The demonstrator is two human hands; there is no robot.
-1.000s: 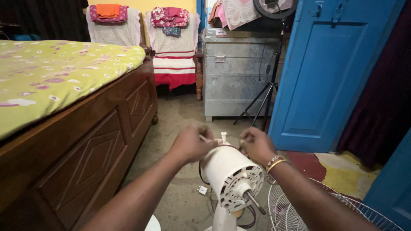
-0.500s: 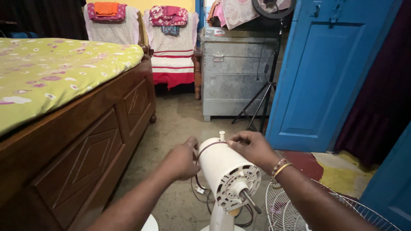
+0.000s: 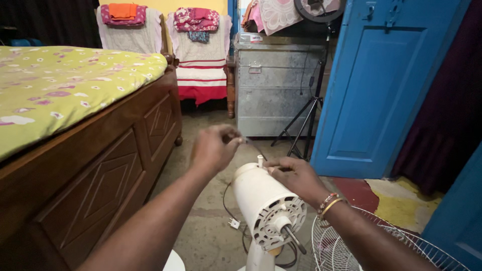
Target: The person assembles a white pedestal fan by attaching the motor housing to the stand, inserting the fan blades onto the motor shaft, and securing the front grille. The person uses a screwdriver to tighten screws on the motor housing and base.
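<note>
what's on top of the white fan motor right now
A small white knob stands on the fan motor, and the right hand rests on its top rear. The casing under that hand is hidden.

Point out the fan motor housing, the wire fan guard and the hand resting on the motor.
fan motor housing (image 3: 261,198), head view, on its cream side wall.
wire fan guard (image 3: 346,246), head view, on the white wires near its left rim.
right hand (image 3: 296,175), head view, on the back of the hand.

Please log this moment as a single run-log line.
left hand: raised, pinching thin dark cord | right hand: resting atop cream cylindrical plastic fan motor housing | white wire fan guard: lower right
</note>
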